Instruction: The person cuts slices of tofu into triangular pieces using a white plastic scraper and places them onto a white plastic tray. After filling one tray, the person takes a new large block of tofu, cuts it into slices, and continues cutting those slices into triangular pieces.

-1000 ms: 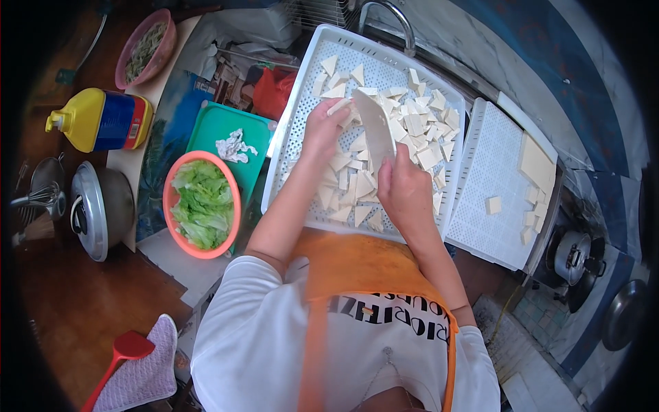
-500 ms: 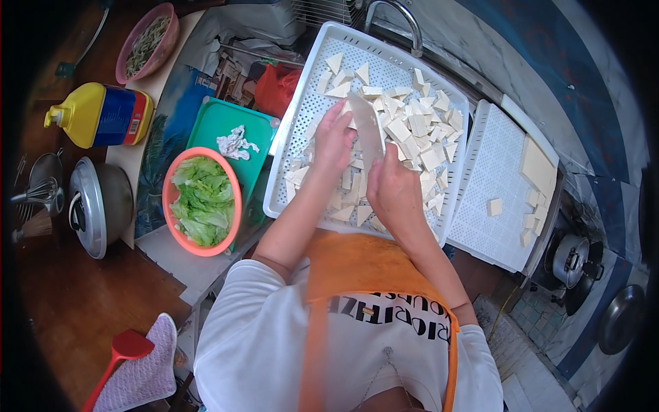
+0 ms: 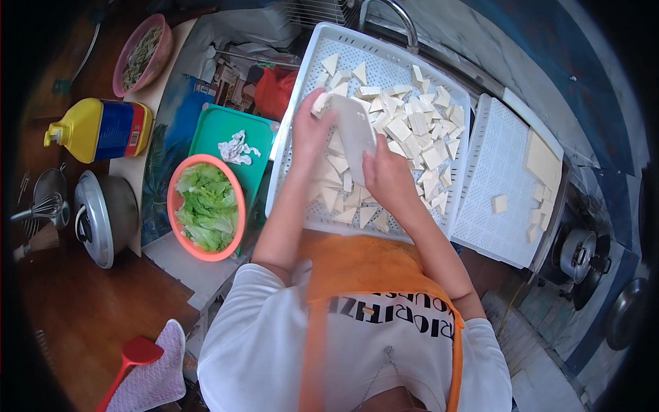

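Observation:
My right hand [image 3: 390, 173] is wrapped round the handle end of a broad-bladed kitchen knife [image 3: 354, 137], whose blade points up and to the left. A small white tofu piece [image 3: 320, 104] sits between the thumb and fingers of my left hand [image 3: 310, 134], right by the blade's tip. Both hands are over a large white perforated tray [image 3: 312, 51]. Cut tofu pieces [image 3: 398, 128], triangles and blocks, lie heaped on its right side and scattered elsewhere. My forearms and left hand hide some of them.
A second white tray [image 3: 480, 189] on the right carries a tofu slab [image 3: 542, 159] and several small pieces. Left stand an orange bowl [image 3: 240, 206] of lettuce, a green tray [image 3: 206, 134] with crumpled paper, a yellow jug [image 3: 75, 127] and a lidded pot [image 3: 103, 220]. A faucet [image 3: 410, 31] arches behind.
My left hand has shifted left and slightly away from the knife's edge, with the tofu piece in it. The knife has swung leftward and shows more of its blade face.

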A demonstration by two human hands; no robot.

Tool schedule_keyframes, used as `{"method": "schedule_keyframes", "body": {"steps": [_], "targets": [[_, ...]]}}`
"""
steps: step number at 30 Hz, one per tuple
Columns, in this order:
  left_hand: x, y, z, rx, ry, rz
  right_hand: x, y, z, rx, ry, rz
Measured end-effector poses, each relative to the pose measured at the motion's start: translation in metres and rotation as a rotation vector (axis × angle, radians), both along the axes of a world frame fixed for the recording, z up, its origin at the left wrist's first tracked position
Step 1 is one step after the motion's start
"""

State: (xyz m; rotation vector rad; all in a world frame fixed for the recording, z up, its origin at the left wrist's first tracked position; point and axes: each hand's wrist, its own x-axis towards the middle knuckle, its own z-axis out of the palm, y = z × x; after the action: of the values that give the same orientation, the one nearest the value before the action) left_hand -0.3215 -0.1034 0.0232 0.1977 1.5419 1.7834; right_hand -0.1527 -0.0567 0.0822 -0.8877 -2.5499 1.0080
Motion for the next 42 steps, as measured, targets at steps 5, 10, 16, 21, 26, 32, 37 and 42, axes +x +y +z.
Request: {"method": "schedule_keyframes", "body": {"steps": [5, 10, 16, 21, 26, 32, 37, 42], "targets": [[-0.023, 0.042, 0.004, -0.206, 1.203, -0.197, 0.029, -0.003, 0.003, -0.12, 0.033, -0.224], [-0.011, 0.081, 0.001, -0.408, 1.419, -0.548, 0.045, 0.016, 0.012, -0.042, 0.069, -0.328], [0.001, 0.082, -0.002, -0.1, 0.772, -0.251, 0.049, 0.022, 0.031, 0.112, 0.089, -0.385], [0.013, 0.07, 0.002, 0.126, -0.084, -0.27, 0.03, 0.016, 0.039, 0.215, 0.066, -0.28], [0.006, 0.063, -0.007, 0.119, -0.114, -0.299, 0.019, 0.012, 0.046, 0.302, -0.04, -0.147], [0.001, 0.061, -0.004, 0.083, -0.054, -0.309, 0.014, 0.012, 0.045, 0.335, -0.078, -0.141], [-0.004, 0.062, -0.002, 0.063, -0.028, -0.33, 0.007, 0.012, 0.043, 0.318, -0.134, -0.114], [-0.014, 0.075, -0.004, 0.051, -0.031, -0.319, -0.01, 0.026, 0.012, 0.341, -0.101, -0.099]]}}
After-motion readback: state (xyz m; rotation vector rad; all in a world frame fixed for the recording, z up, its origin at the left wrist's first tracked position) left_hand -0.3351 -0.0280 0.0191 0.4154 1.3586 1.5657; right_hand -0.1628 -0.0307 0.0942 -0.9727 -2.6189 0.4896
